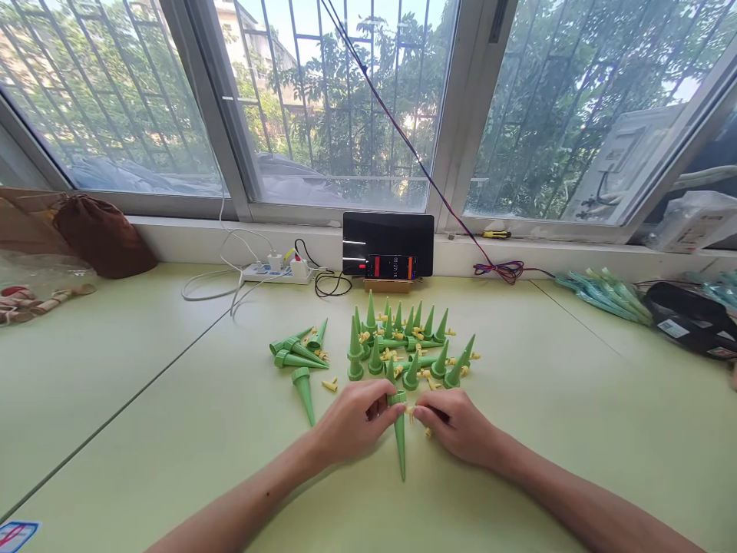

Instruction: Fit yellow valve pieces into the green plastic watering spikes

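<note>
Spike: one smooth green plastic cone, tip toward me, just on the near side of the pile. My left hand pinches its wide collar; my right hand pinches a small yellow fitting at that collar. Pile: like cones, upright and toppled, yellow bits between. Table: matte pale green, open room at both sides of my arms.

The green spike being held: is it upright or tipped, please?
Tipped: left hand holds the green spike, tip toward person; right hand, a yellow piece.
</note>
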The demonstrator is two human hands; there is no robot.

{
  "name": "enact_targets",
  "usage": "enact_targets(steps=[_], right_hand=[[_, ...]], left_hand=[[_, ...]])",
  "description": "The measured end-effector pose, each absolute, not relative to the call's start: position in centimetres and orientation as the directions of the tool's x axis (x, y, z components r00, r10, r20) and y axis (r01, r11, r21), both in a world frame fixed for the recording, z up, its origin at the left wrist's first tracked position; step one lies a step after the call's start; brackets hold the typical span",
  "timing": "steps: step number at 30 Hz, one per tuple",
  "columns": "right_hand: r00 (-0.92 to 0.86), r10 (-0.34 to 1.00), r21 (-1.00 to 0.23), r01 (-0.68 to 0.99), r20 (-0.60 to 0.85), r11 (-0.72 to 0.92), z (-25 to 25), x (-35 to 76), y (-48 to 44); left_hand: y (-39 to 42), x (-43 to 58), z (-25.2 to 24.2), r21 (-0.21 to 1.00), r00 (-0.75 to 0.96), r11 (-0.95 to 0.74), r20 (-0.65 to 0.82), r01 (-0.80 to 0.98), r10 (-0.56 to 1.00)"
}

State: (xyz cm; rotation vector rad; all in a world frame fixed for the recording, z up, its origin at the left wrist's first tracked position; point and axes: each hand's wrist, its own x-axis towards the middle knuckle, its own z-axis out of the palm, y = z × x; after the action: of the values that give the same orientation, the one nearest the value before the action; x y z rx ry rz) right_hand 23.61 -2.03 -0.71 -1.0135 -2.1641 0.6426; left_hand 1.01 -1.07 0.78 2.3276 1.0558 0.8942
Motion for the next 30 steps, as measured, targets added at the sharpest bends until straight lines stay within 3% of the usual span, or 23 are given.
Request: enact_targets(steps=[7, 30], right_hand=[[-0.461, 0.817, -0.707, 0.445, 0.346, 0.550, -0.87, 23.73, -2.32], [-0.497, 0.805, -0.687, 0.460, 0.325, 0.562, -0.93, 23.74, -2.20]], left_hand=[[-1.02, 0.95, 0.65, 0.593, 0.506, -0.601, 0.344, 0.536, 0.791], [-1.07, 1.02, 0.72, 0.593, 0.508, -0.614, 0.363, 0.521, 0.781]])
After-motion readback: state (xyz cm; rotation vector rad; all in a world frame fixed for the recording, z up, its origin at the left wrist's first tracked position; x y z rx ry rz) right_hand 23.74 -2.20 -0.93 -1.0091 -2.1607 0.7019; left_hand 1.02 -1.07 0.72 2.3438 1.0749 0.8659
